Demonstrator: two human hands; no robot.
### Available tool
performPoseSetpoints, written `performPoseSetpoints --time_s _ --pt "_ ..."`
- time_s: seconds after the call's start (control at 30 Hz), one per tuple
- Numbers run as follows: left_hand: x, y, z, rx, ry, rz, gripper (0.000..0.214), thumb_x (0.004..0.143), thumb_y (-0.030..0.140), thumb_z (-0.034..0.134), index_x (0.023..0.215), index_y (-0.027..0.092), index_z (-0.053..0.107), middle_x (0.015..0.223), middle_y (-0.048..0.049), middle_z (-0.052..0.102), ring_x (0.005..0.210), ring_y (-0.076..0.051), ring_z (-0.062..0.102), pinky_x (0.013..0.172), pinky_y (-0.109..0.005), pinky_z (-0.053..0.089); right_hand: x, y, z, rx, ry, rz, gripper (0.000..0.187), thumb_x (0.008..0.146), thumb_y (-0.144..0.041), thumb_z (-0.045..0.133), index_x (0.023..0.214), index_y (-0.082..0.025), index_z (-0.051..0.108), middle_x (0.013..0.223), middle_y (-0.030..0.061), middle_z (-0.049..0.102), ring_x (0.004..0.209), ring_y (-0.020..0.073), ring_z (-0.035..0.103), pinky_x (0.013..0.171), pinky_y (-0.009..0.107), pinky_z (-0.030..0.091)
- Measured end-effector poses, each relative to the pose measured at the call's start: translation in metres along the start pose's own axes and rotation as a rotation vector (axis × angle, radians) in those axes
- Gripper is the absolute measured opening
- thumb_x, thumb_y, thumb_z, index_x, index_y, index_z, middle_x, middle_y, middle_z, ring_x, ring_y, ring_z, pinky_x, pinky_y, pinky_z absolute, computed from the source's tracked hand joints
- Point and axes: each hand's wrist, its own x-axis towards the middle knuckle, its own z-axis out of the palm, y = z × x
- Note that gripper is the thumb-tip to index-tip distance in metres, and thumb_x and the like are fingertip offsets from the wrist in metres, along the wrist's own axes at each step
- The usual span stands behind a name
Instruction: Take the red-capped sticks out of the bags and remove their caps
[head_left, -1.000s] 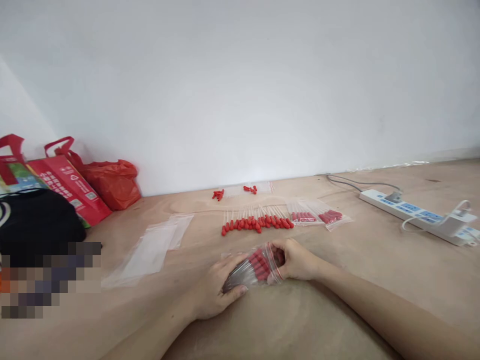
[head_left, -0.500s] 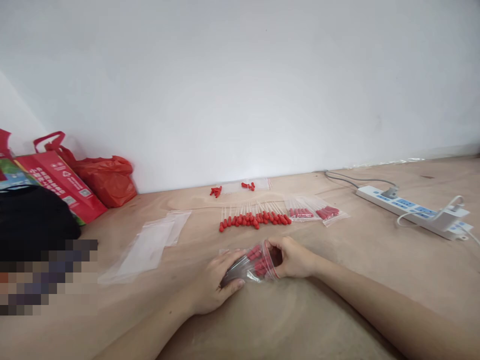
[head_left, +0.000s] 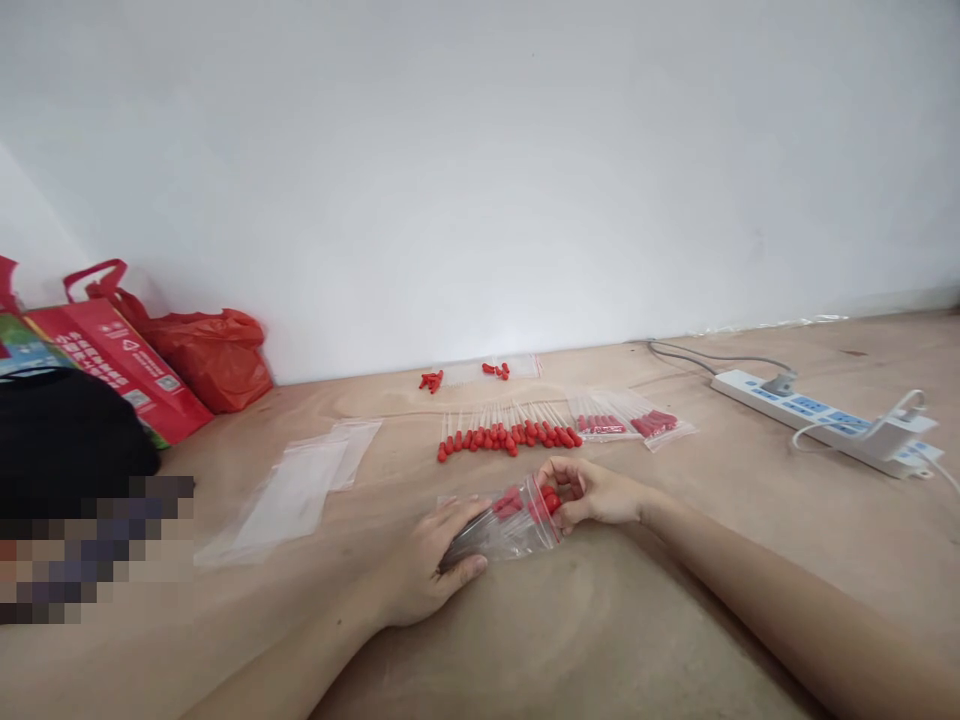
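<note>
Facing white wall (head_left: 480, 180) across wooden surface (head_left: 600, 630), left hand (head_left: 431, 560) grips bag (head_left: 510, 542), right hand (head_left: 600, 495) curled, hold unclear.

Lower centre: a bag (head_left: 499, 545) between your left hand (head_left: 429, 560) and right hand (head_left: 596, 493); sticks (head_left: 508, 502) inside, heads toward its mouth at your right fingers. Mid-frame, behind your hands: row of loose sticks (head_left: 510, 438) on the table (head_left: 585, 640), heads toward you. Just right of the row: two filled bags (head_left: 660, 424), side by side. Farther back, near the wall (head_left: 480, 180): another bag (head_left: 469, 376), small pieces (head_left: 431, 382) at its left end. Left of centre: overlapping bags (head_left: 289, 505). Left edge: carrier bags (head_left: 214, 360). Right: power strip (head_left: 810, 410), adapter (head_left: 896, 440) on its near end.
</note>
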Motion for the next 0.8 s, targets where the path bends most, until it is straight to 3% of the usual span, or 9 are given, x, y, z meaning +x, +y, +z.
performPoseSetpoints --time_s 0.17,0.3,0.43,0.53,0.7,0.8 --pt "0.000 0.004 -0.003 0.006 -0.023 -0.031 0.051 0.083 0.039 0.043 0.130 0.024 0.031 0.134 -0.0054 0.039 0.124 -0.024 0.033 0.104 -0.045 0.024 0.002 -0.002 -0.002 -0.022 0.060 0.063 0.038 0.055 -0.031 0.074 0.081 -0.015 0.052 0.065 -0.0034 0.058 0.053 0.0072 0.055 0.051 0.021 0.043" --pt "0.000 0.006 -0.004 -0.004 -0.026 -0.049 0.050 0.082 0.040 0.044 0.128 0.024 0.035 0.134 -0.0059 0.040 0.124 -0.025 0.033 0.103 -0.046 0.025 -0.006 -0.013 -0.023 -0.039 0.152 0.074 0.034 0.053 -0.028 0.075 0.078 -0.016 0.054 0.061 -0.0038 0.059 0.051 0.0062 0.053 0.048 0.019 0.038" --pt "-0.001 0.007 -0.005 -0.019 -0.015 -0.023 0.047 0.082 0.038 0.045 0.126 0.025 0.038 0.133 -0.0050 0.041 0.122 -0.023 0.036 0.103 -0.045 0.025 -0.024 -0.030 -0.053 -0.007 0.325 0.004 0.032 0.053 -0.024 0.074 0.076 -0.017 0.054 0.063 -0.0040 0.059 0.048 0.0040 0.046 0.044 0.018 0.031" --pt "-0.001 0.006 -0.006 -0.064 0.014 0.000 0.047 0.080 0.038 0.049 0.125 0.025 0.041 0.133 -0.0055 0.040 0.122 -0.024 0.035 0.102 -0.044 0.028 -0.031 -0.039 -0.061 -0.014 0.498 -0.139 0.031 0.054 -0.027 0.073 0.076 -0.017 0.052 0.064 -0.0034 0.057 0.050 0.0049 0.046 0.047 0.020 0.034" --pt "0.013 0.017 -0.006 -0.293 0.283 -0.026 0.031 0.080 0.040 0.050 0.104 0.022 0.059 0.114 -0.0066 0.056 0.106 -0.022 0.051 0.094 -0.038 0.038 -0.023 -0.041 -0.030 -0.330 0.817 -0.447 0.029 0.064 -0.034 0.066 0.080 -0.019 0.048 0.069 -0.0003 0.057 0.059 0.0108 0.052 0.053 0.024 0.041" --pt "0.033 0.034 -0.009 -0.733 0.255 -0.204 0.030 0.079 0.041 0.052 0.096 0.018 0.061 0.096 -0.0071 0.064 0.089 -0.019 0.060 0.084 -0.034 0.046 -0.016 -0.034 0.001 -0.687 0.857 -0.666 0.019 0.073 -0.031 0.058 0.086 -0.020 0.050 0.076 0.0040 0.058 0.065 0.0137 0.055 0.057 0.026 0.045"
